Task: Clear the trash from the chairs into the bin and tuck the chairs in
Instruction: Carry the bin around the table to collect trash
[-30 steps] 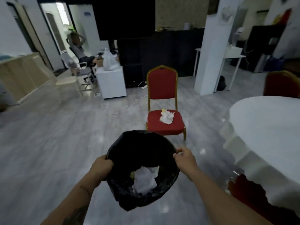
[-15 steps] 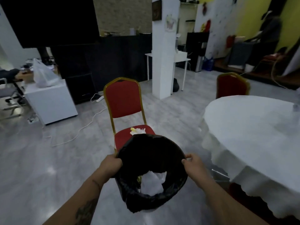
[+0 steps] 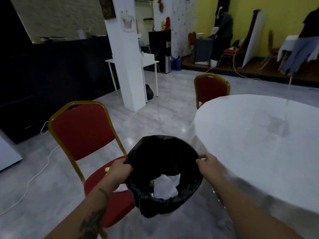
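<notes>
Distance to the chair (image 3: 82, 130) is gone: a second ago it stood ahead at 12 o'clock, beyond the bin (image 3: 160, 137), and now its seat lies at 9 o'clock, partly under the bin. I judge that the walk is done and the seat's trash is in reach, but no hand is free to take it.

The left hand (image 3: 120, 169) holds the bin's rim at 9 o'clock and the right hand (image 3: 207, 163) holds it at 3 o'clock. Each grip is closed on the black liner, as before.

The trash (image 3: 121, 188) is still on the seat. A white piece shows just under the left forearm, and a small yellow bit (image 3: 107, 169) lies at 9 o'clock of the left hand. The arm hides the rest.

Inside the bin, crumpled white paper (image 3: 165, 188) lies at the bottom with something yellowish beside it, and much room remains.

The desk (image 3: 259, 135), in white cloth, is at 3 o'clock, near the bin. A far chair (image 3: 212, 90) at 1 o'clock stands close to the desk; its seat I cannot see.
</notes>
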A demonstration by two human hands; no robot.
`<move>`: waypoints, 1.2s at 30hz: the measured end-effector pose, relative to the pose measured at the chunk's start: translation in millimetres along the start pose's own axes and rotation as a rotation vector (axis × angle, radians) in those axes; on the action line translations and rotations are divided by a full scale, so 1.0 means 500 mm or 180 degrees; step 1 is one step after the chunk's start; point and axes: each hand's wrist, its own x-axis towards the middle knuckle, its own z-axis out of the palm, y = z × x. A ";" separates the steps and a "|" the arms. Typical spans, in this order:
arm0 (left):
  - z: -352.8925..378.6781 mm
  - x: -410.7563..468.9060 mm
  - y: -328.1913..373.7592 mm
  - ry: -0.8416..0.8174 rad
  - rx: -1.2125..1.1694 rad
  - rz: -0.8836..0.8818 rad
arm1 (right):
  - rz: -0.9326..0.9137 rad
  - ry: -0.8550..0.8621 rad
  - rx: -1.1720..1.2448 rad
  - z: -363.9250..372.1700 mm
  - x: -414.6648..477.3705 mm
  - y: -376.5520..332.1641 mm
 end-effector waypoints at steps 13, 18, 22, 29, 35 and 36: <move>0.067 0.549 0.287 0.0176 -0.0215 -0.0197 | -0.0021 -0.0419 -0.0072 -0.007 0.542 -0.159; 0.074 0.765 0.388 0.0188 -0.0193 -0.0246 | -0.0030 -0.0496 -0.0191 0.026 0.755 -0.203; 0.087 0.947 0.447 0.0034 -0.0198 -0.0278 | 0.0124 -0.0544 -0.0176 0.060 0.913 -0.213; 0.142 1.362 0.573 -0.0394 0.0235 -0.0192 | 0.0511 -0.0224 -0.0151 0.143 1.269 -0.241; 0.167 1.590 0.717 -0.0771 0.0679 -0.0083 | 0.0962 -0.0075 0.0062 0.170 1.439 -0.274; 0.178 1.626 0.738 -0.0841 0.0727 -0.0058 | 0.1000 -0.0030 0.0094 0.169 1.467 -0.273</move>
